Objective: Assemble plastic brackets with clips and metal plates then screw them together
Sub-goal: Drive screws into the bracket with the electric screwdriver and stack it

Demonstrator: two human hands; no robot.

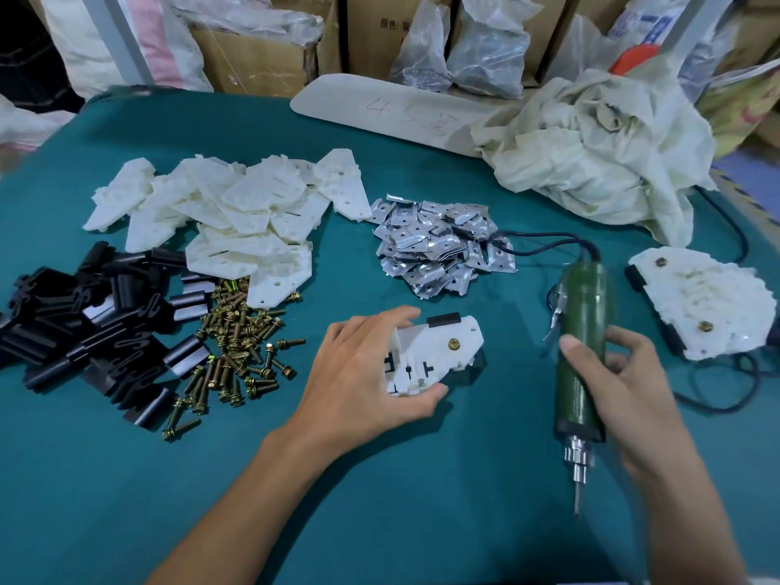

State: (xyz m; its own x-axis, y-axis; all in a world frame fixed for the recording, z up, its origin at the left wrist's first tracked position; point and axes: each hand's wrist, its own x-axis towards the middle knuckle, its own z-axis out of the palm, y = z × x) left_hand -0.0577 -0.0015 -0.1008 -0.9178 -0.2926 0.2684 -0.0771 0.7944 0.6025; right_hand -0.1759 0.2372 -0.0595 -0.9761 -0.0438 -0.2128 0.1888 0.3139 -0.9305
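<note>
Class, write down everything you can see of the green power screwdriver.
The green power screwdriver has a dark green cylindrical body, plastic by its look, a silver metal chuck and thin bit pointing toward the viewer, and a black cord leaving its far end. A metal lever sits on its side. The right hand grips its lower body, thumb across the front.

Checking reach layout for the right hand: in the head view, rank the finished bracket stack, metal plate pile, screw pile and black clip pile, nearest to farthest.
From the right hand:
1. finished bracket stack, just to its right.
2. metal plate pile, ahead and to the left.
3. screw pile, beyond the left hand.
4. black clip pile, far left.
</note>
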